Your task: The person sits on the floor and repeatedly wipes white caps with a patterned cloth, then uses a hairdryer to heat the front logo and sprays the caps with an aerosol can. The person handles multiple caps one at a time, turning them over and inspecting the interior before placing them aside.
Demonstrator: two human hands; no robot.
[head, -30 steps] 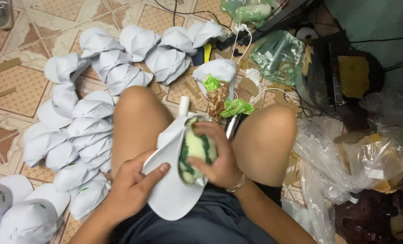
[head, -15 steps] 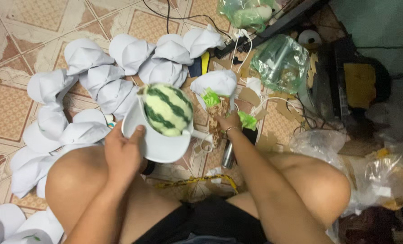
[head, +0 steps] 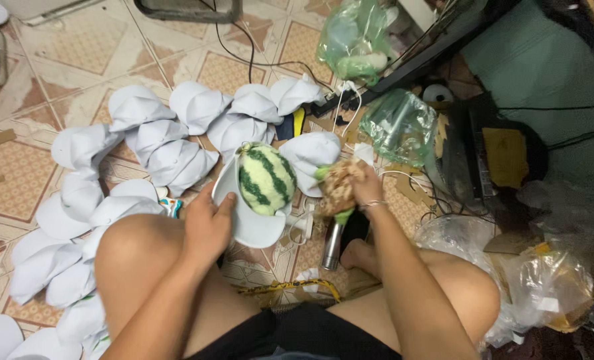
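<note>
My left hand point(head: 207, 223) grips the white cap point(head: 247, 217) by its brim — watermelon patch point(head: 265, 179) turned upward for access; my right hand point(head: 364, 190) clasps a brown tufted piece point(head: 339, 189) just beside it, above the tiled floor point(head: 57, 60).

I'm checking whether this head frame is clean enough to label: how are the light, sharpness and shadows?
Head view: even, soft indoor light, no glare; the left hand and the watermelon-patterned cap look sharp, the right hand with its brown tuft slightly soft; the right side near the dark shelf falls into shadow.
</note>
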